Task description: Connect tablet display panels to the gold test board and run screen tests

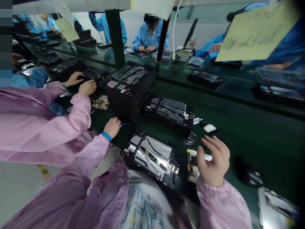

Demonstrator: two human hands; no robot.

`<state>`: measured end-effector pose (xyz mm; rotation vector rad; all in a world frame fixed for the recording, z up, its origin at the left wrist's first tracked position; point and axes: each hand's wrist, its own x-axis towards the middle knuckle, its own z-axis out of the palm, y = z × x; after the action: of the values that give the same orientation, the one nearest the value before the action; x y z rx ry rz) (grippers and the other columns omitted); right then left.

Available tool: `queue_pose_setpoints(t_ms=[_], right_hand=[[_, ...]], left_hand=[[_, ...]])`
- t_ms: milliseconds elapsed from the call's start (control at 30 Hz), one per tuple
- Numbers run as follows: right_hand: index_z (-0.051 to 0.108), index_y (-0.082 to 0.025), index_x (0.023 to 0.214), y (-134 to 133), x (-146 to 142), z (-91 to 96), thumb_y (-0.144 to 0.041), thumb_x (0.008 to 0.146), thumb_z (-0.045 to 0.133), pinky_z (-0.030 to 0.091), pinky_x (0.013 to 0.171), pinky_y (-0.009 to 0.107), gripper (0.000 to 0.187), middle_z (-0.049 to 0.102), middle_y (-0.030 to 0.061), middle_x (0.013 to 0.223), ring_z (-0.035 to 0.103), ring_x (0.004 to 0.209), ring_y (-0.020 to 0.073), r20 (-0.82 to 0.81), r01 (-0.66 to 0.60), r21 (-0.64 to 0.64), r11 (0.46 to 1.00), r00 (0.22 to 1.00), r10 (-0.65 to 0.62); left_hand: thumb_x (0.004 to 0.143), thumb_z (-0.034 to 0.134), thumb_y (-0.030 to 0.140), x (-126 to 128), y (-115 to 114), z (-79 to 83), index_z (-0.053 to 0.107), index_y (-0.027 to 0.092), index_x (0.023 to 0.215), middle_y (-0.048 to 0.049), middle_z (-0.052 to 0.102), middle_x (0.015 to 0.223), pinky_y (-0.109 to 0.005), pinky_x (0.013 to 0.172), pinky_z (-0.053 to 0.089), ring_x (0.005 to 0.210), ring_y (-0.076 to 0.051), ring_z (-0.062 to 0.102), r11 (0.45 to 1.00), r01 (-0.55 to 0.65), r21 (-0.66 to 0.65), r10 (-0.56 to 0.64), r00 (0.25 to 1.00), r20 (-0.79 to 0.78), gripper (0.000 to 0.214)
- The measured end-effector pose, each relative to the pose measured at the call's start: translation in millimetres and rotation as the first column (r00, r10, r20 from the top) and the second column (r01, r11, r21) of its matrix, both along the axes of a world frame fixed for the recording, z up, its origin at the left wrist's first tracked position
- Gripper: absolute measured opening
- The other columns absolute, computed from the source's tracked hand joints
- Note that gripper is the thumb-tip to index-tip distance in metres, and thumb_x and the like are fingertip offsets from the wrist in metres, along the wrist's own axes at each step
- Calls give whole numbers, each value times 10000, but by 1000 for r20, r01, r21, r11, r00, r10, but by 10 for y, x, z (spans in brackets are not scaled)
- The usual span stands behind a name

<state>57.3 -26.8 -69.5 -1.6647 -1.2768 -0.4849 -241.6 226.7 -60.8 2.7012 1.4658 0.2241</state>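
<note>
My left hand (pixel 112 128), with a blue band at its wrist, is closed around a thin blue tool (pixel 125 124) whose tip points right; its exact kind is hidden by the fingers. In front of me lies an opened tablet-like device (pixel 152 154) with silver battery packs and black cables showing. My right hand (pixel 214 160) is raised to the right of it, thumb and fingers apart. Partly behind that hand is a small circuit board (pixel 192 163) with yellow edging. A white strip shows between the thumb and fingers; whether it is touched, I cannot tell.
Similar devices form a tall stack (pixel 130 84) and a lower pile (pixel 170 111) beyond. A small clear round container (pixel 190 138), a white pad (pixel 210 128), a black mouse-shaped object (pixel 249 173) and a silver part (pixel 274 206) sit rightward. A co-worker's hands (pixel 87 87) work at left.
</note>
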Motion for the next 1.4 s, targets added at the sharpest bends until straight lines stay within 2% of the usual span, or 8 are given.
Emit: queue_pose_setpoints(t_ms=[167, 367, 467, 533, 700, 800, 967, 1400], right_hand=[[518, -251, 1227, -140, -622, 248, -161, 844, 572, 464, 912, 513, 397, 578, 119, 1141, 527, 1139, 292, -29, -248, -73, 966, 969, 246], [589, -196, 977, 38, -841, 301, -214, 931, 446, 438, 783, 408, 151, 611, 93, 923, 534, 883, 230, 79, -527, -365, 768, 804, 589], [552, -180, 834, 10, -783, 292, -273, 975, 337, 397, 649, 342, 273, 574, 61, 726, 483, 695, 189, -1, -564, -362, 742, 796, 605], [523, -188, 792, -35, -786, 279, -310, 986, 286, 384, 618, 329, 330, 568, 62, 706, 474, 665, 184, -89, -564, -335, 755, 816, 571], [468, -219, 713, -139, -738, 198, -393, 992, 247, 382, 586, 313, 396, 539, 28, 640, 470, 590, 163, -340, -669, -352, 655, 743, 576], [418, -226, 670, -246, -504, 65, -473, 988, 228, 366, 536, 284, 445, 481, -2, 598, 452, 550, 140, -538, -662, -289, 692, 710, 454], [410, -222, 629, -340, -254, -295, -547, 964, 265, 370, 575, 283, 488, 435, -12, 581, 448, 588, 141, -724, -291, -216, 932, 688, 47], [406, -226, 738, -336, -475, -547, -440, 974, 209, 397, 670, 346, 375, 468, 29, 734, 471, 714, 186, -663, -318, -116, 941, 730, 165]], left_hand=[[859, 525, 266, 37, -468, 295, 541, 179, 843, -30, 603, 725, -299, 664, 440, 697, -173, 560, 909, 262, -325, -149, 930, 335, 90], [825, 604, 445, 387, -1218, 555, 421, 202, 844, 60, 508, 537, -195, 441, 311, 429, -70, 432, -30, 611, -791, 29, 791, 611, 305], [797, 590, 567, 552, -1299, 458, 436, 198, 837, 16, 560, 558, -200, 374, 271, 375, -72, 410, -215, 651, -728, 214, 758, 616, 402], [761, 633, 569, 645, -1315, 368, 473, 191, 867, -20, 613, 639, -213, 401, 340, 434, -96, 490, -140, 706, -694, 230, 705, 670, 424], [795, 644, 429, 768, -1291, 333, 488, 172, 620, -11, 560, 586, -232, 497, 403, 519, -97, 517, 347, 790, -505, -22, 546, 838, 348], [826, 592, 417, 795, -1227, 386, 404, 188, 578, 29, 483, 488, -218, 438, 371, 442, -89, 478, 467, 745, -476, 72, 505, 860, 386], [741, 643, 265, 1004, -1328, 202, 555, 163, 715, -9, 619, 657, -213, 514, 434, 551, -102, 557, 370, 653, -661, -87, 733, 675, 137], [680, 584, 137, 1209, -1472, -151, 531, 152, 567, 5, 566, 563, -208, 500, 351, 522, -93, 498, 379, 691, -615, -337, 722, 604, 126]])
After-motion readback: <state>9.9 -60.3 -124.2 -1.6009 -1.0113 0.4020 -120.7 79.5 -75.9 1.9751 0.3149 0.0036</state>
